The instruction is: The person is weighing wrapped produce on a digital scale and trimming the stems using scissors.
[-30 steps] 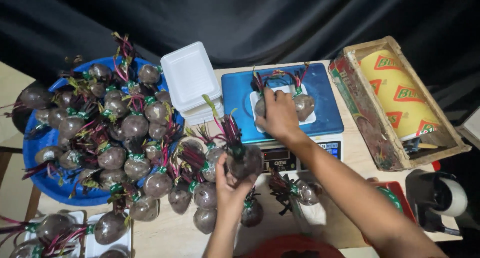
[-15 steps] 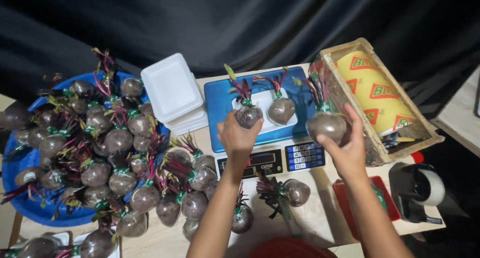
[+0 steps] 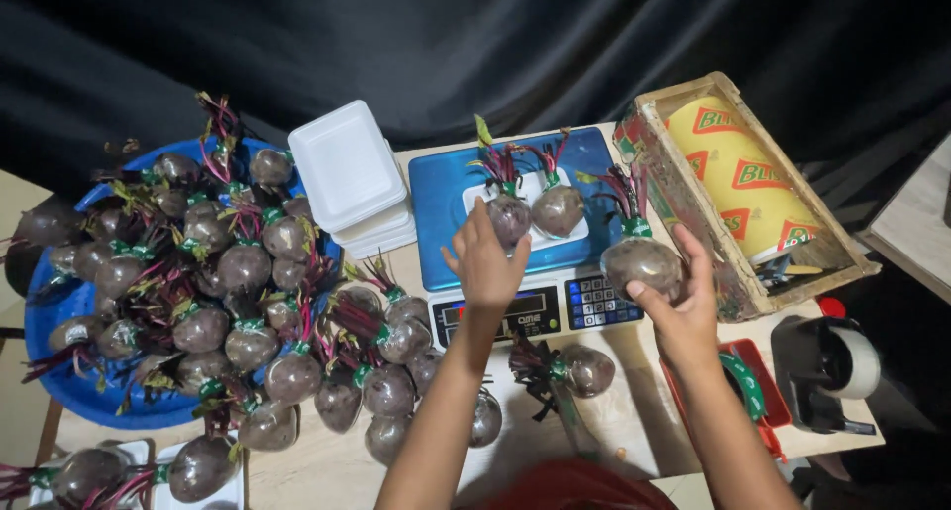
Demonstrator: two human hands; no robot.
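Fingers of your left hand (image 3: 485,262) are spread loose, tips touching a beetroot (image 3: 510,218) on the white tray (image 3: 575,235) atop the blue scale (image 3: 451,198); your right hand (image 3: 679,302) grips another beetroot (image 3: 642,262) beside it.

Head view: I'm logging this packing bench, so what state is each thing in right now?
Left hand: open, fingertips on a beet.
That beet: on the white tray, beside a second beet.
Right hand: closed around a third beet, held off the scale.
Scale: display lit.
Tray stack: empty on top.
Blue tub: heaped with beets.
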